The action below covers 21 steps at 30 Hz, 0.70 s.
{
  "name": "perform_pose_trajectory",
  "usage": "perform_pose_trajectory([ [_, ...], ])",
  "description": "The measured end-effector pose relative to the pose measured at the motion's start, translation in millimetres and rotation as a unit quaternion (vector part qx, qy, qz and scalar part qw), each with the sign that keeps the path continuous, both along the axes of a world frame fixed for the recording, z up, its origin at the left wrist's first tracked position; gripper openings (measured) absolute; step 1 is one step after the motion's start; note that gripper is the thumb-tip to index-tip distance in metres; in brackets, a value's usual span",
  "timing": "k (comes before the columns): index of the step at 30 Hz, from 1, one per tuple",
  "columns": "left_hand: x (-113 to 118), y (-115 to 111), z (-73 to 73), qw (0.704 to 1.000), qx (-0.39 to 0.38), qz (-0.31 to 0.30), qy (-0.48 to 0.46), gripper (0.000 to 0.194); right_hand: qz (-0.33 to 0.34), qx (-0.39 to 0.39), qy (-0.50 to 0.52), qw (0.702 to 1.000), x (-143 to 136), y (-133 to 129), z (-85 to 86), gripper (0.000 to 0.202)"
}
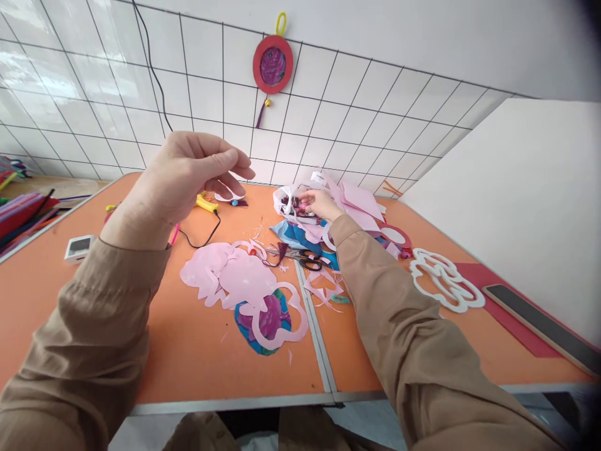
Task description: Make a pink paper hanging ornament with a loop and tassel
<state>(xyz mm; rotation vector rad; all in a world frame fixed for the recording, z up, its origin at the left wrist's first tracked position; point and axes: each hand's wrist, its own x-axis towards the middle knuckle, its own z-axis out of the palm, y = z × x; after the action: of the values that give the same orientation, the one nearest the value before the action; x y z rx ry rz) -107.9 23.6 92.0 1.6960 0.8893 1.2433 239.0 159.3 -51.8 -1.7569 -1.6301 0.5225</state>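
My left hand is raised over the left half of the orange table, loosely bent, with nothing visible in it. Beneath it lie a yellow glue gun with a black cord and a small piece with a blue bead. At the back, my right hand reaches into a white plastic bag of dark red tassels and small pink bits. Its fingertips are pinched among these; what they grip is too small to make out. Pink cloud-shaped cutouts and a purple-and-blue floral fabric piece lie in front.
Scissors lie mid-table beside a dark tassel and pink scraps. White cloud frames, a red sheet and a phone lie right. A round red ornament hangs on the wall grid. A white box stands left.
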Motion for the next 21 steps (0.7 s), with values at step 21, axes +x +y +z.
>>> perform_pose_trajectory([
  [21, 4.7, 0.5, -2.2, 0.999, -0.012, -0.015, 0.046, 0.006, -0.019, 0.068, 0.117, 0.991, 5.2, -11.4, 10.7, 0.025],
])
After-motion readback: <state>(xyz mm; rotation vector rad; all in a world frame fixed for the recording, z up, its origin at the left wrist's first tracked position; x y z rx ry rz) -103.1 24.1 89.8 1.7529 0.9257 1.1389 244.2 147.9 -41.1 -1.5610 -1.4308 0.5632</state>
